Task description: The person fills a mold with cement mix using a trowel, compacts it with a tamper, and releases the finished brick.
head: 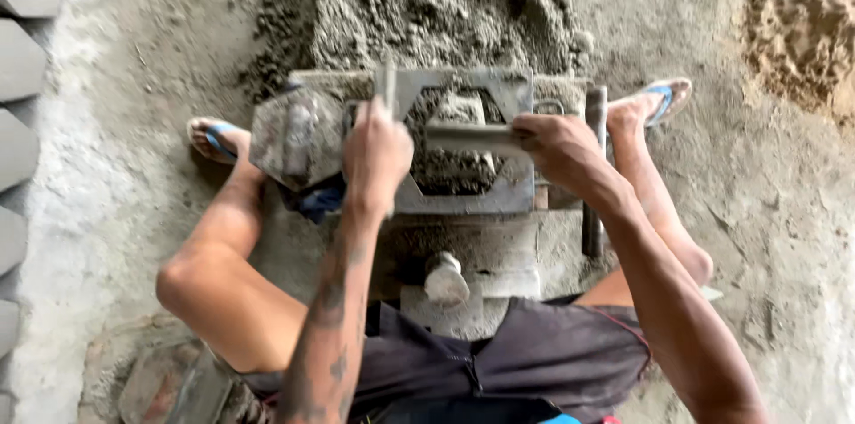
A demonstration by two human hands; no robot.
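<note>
Fingers of the left hand point(377, 152) are wrapping tight around a thin upright metal handle point(386, 84), closed on it in a fist, while the fingers of the right hand point(559, 146) are clamping shut on the near end of a flat metal bar point(468, 137). Going from the left: grey cast paving blocks point(20, 112) are lying in a row along the left edge, well apart from the work. A foot in a blue sandal point(212, 139) is resting beside a grey trowel blade point(294, 137), which is lying just left of the left hand. Next, a steel paver mould point(463, 197) is sitting on the ground between the person's knees, its hexagonal opening packed with damp cement mix point(454, 170). The bar is lying across that opening with its long axis running left to right; it is pointing from the right hand toward the left hand, so the right hand is the one bearing on it, and the left is just beside its free end. A dark upright post point(594, 170) is standing at the mould's right side, just behind the right wrist; whether it is fixed to the mould is hard to tell from here. A heap of loose mix point(427, 5) is lying just beyond the mould. A grey knob point(445, 280) is jutting from a concrete base point(472, 299) below it.
</note>
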